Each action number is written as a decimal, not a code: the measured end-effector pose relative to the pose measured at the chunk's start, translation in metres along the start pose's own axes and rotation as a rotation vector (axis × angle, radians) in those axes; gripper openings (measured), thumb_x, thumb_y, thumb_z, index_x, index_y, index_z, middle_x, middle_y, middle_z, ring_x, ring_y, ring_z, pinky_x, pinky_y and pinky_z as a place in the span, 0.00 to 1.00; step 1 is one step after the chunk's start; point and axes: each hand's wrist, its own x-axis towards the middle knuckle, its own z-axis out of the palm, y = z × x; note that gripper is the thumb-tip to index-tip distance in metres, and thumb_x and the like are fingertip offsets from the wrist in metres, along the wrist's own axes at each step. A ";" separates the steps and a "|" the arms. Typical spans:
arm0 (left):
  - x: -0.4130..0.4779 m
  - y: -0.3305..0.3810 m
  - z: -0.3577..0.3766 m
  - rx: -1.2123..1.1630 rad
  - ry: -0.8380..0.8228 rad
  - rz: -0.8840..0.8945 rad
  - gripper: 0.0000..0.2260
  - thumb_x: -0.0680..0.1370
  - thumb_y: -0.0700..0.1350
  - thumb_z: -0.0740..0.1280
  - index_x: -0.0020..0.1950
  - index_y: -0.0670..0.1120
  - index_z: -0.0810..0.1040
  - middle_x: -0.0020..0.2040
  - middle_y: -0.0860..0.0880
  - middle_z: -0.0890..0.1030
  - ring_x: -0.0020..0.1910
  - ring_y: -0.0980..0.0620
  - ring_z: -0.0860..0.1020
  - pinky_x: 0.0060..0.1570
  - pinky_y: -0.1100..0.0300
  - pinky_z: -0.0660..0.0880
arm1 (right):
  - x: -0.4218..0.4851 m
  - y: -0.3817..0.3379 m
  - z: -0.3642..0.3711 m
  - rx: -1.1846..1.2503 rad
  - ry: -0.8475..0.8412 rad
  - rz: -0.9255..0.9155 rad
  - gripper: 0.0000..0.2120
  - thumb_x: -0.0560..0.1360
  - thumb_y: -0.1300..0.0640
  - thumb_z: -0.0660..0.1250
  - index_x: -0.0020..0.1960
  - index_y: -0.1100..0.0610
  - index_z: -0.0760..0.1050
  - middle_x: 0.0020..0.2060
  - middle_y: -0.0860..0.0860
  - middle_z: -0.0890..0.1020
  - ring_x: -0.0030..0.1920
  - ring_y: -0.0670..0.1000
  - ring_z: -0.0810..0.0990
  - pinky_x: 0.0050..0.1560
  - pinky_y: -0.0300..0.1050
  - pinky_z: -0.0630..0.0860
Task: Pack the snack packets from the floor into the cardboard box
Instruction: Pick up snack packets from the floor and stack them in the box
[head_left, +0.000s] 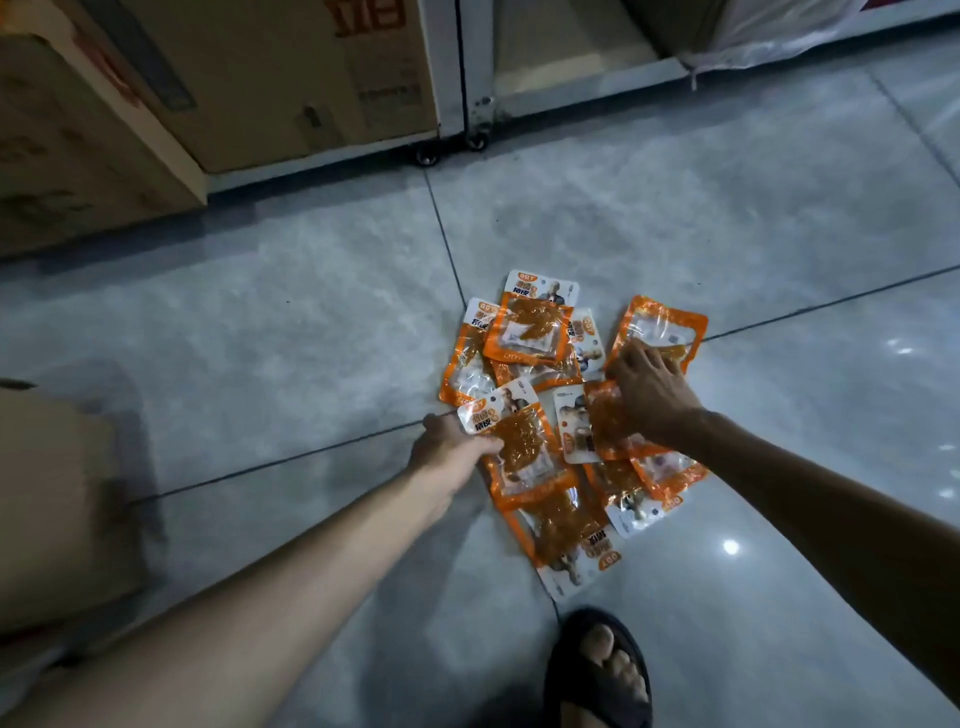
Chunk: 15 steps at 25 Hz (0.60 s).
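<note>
Several orange-and-white snack packets (530, 332) lie in an overlapping pile on the grey tiled floor. My left hand (447, 447) grips the left edge of one packet (519, 441) at the near left of the pile. My right hand (647, 387) reaches in from the right, its fingers curled down onto a packet (605, 415) in the middle of the pile, just below another packet (660, 325). A cardboard box (47, 499) shows at the left edge, blurred, with its inside hidden.
Large cardboard boxes (223, 83) stand at the far left on a wheeled white rack (452, 78). A white sack (769, 31) lies on the shelf at the far right. My sandalled foot (597, 670) stands just below the pile. The floor tiles are glossy.
</note>
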 end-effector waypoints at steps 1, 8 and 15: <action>0.009 -0.006 0.014 0.020 0.028 -0.034 0.25 0.71 0.52 0.76 0.61 0.43 0.70 0.56 0.47 0.79 0.56 0.44 0.79 0.45 0.58 0.73 | 0.001 -0.001 0.003 0.008 0.047 -0.014 0.32 0.72 0.54 0.72 0.73 0.57 0.63 0.70 0.58 0.67 0.73 0.60 0.63 0.75 0.59 0.58; 0.050 -0.015 0.078 0.200 0.370 -0.201 0.39 0.69 0.56 0.76 0.70 0.39 0.61 0.64 0.38 0.76 0.61 0.39 0.76 0.59 0.46 0.74 | -0.015 -0.005 0.011 0.144 0.276 -0.035 0.28 0.71 0.55 0.74 0.66 0.58 0.66 0.60 0.56 0.81 0.65 0.58 0.77 0.71 0.59 0.61; 0.061 -0.019 0.068 -0.111 0.351 -0.128 0.16 0.66 0.49 0.79 0.49 0.44 0.83 0.47 0.46 0.86 0.45 0.44 0.84 0.49 0.50 0.81 | -0.040 -0.002 -0.001 0.616 0.134 0.178 0.10 0.75 0.56 0.70 0.54 0.58 0.79 0.47 0.53 0.83 0.41 0.51 0.83 0.42 0.45 0.81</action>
